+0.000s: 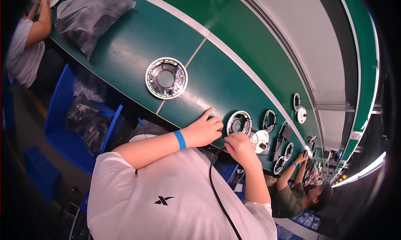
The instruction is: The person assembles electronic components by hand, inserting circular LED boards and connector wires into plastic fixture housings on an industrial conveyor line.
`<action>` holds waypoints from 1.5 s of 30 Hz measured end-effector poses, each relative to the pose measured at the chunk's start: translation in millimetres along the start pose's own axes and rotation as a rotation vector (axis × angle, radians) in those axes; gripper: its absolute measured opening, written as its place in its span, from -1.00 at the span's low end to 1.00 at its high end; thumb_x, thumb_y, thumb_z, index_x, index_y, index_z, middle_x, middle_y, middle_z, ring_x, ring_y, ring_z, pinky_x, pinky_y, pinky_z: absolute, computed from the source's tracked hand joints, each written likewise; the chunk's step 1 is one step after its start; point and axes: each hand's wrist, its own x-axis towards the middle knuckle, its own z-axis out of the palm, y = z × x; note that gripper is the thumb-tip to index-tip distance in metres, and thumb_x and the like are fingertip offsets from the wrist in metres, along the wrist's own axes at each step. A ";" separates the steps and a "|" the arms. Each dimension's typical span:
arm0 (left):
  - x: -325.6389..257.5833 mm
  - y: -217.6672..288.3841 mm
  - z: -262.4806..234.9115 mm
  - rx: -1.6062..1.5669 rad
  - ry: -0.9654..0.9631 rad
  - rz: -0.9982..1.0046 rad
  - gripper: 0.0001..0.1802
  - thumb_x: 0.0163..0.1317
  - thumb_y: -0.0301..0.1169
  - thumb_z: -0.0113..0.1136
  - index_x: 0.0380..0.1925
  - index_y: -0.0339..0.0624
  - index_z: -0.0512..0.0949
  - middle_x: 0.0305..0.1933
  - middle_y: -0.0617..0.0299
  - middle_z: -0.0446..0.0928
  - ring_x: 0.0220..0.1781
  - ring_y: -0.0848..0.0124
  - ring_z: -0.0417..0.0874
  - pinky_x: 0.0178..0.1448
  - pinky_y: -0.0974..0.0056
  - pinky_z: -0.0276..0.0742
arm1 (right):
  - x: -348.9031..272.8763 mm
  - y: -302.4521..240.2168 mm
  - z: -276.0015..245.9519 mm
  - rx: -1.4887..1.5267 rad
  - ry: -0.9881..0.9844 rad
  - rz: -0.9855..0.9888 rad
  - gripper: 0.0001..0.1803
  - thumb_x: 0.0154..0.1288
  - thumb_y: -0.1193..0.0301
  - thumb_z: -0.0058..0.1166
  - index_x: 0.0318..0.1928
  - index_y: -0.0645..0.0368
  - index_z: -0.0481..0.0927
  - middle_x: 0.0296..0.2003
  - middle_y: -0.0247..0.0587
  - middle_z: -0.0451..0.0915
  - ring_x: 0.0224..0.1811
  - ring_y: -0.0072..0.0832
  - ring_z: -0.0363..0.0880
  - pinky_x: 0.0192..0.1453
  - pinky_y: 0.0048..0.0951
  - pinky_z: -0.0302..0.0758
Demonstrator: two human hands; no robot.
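Both hands on ring [239, 123] at belt [125, 44] near edge: left hand [204, 130] curled, fingertips pressing beside it; right hand [239, 148] closed at its lower rim, grip unclear. Looks mid-assembly, insides exposed, dome [261, 140] off alongside. Second ring [166, 78] farther up, untouched. Blue bin [62, 110] holds bagged parts; big bag [90, 14] sits far up-belt.

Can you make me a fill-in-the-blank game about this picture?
1. The round ring housing lies on a ____ belt.
2. The left hand wears a ____ wristband.
3. The right hand touches a smaller ____ housing.

Missing words: green; blue; ring
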 end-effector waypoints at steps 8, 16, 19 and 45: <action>0.2 -23.3 -9.5 -0.594 0.127 -0.185 -0.94 0.30 -0.50 0.21 -0.27 -0.10 0.63 -0.19 0.26 0.63 -0.02 0.23 0.67 0.58 -0.18 0.20 | 3.2 16.2 -0.3 0.076 -0.004 -0.032 -0.89 0.12 0.56 0.31 -0.31 0.29 0.69 -0.39 -0.09 0.62 -0.27 -0.08 0.62 -0.16 -0.11 0.56; -4.0 -12.8 -15.4 -0.523 0.070 -0.166 -0.84 0.26 -0.54 0.22 -0.19 -0.11 0.67 -0.18 0.27 0.64 -0.09 0.24 0.65 0.21 0.10 0.41 | -17.8 21.1 -16.5 0.154 0.144 0.042 -0.80 0.04 0.58 0.33 -0.25 0.24 0.72 -0.26 -0.15 0.68 -0.17 -0.17 0.65 -0.03 -0.18 0.59; -5.2 -5.9 -17.3 -0.437 0.008 -0.169 -0.82 0.24 -0.50 0.25 -0.17 -0.08 0.69 -0.19 0.30 0.63 -0.11 0.26 0.62 0.12 0.13 0.38 | -31.6 19.9 -27.9 0.151 0.233 0.057 -0.79 0.04 0.61 0.33 -0.24 0.23 0.72 -0.32 -0.15 0.68 -0.20 -0.17 0.66 -0.06 -0.20 0.60; 19.7 24.2 0.3 -0.165 -0.139 -0.039 -0.86 0.21 -0.38 0.39 -0.29 -0.13 0.64 -0.24 0.29 0.51 -0.17 0.26 0.55 -0.13 0.16 0.35 | -58.9 3.7 121.5 0.354 1.033 0.504 -0.84 0.20 0.63 0.41 -0.20 0.31 0.73 -0.45 -0.13 0.72 -0.52 -0.47 0.67 -0.43 -0.50 0.57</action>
